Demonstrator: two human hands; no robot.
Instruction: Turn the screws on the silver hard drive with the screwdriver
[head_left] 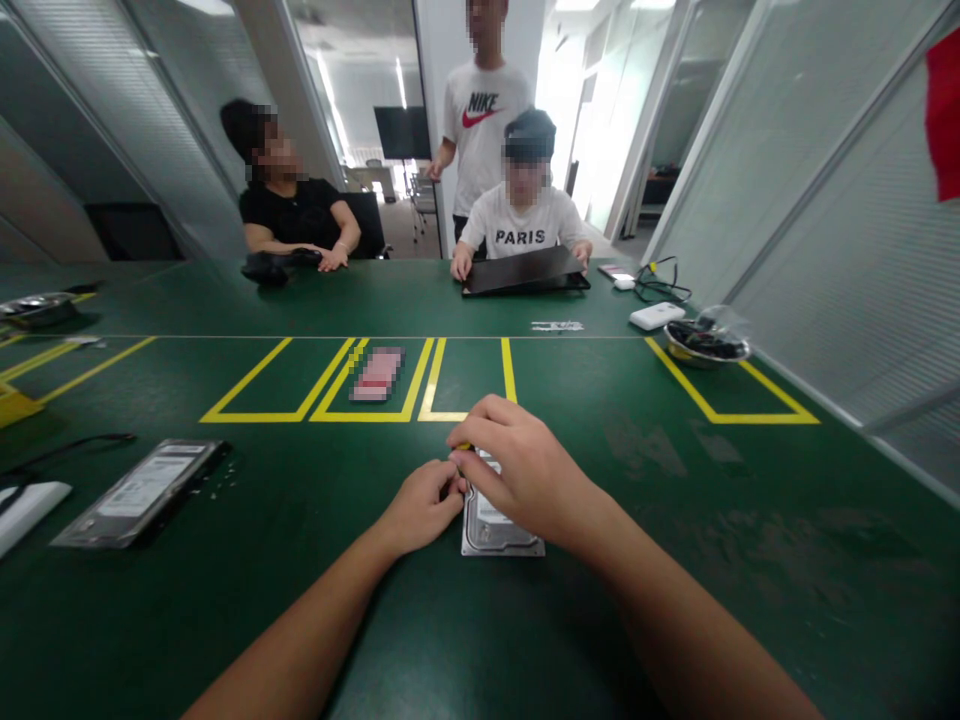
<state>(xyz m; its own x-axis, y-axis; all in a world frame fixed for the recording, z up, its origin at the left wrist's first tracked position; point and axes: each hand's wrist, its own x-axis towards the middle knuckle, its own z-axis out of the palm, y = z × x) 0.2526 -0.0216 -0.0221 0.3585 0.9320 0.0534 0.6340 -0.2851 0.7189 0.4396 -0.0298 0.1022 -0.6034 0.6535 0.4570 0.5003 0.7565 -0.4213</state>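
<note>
While the drive (501, 538) points lengthwise forward, right fingers (478, 431) grip something yellow (464, 447), left (433, 482) unclear.

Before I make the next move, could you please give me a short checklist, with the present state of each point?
1. Drive lies flat on the table: ok.
2. Left hand is at the drive's left edge: ok.
3. Right hand grips the yellow piece: ok, only a little of it shows.
4. Lower end of the yellow piece meets the drive: cannot tell, the hands hide it.
5. Second drive is apart from both hands: ok, off to the left.
6. No loose bits on the table: not ok, small bits lie beside the second drive.
</note>
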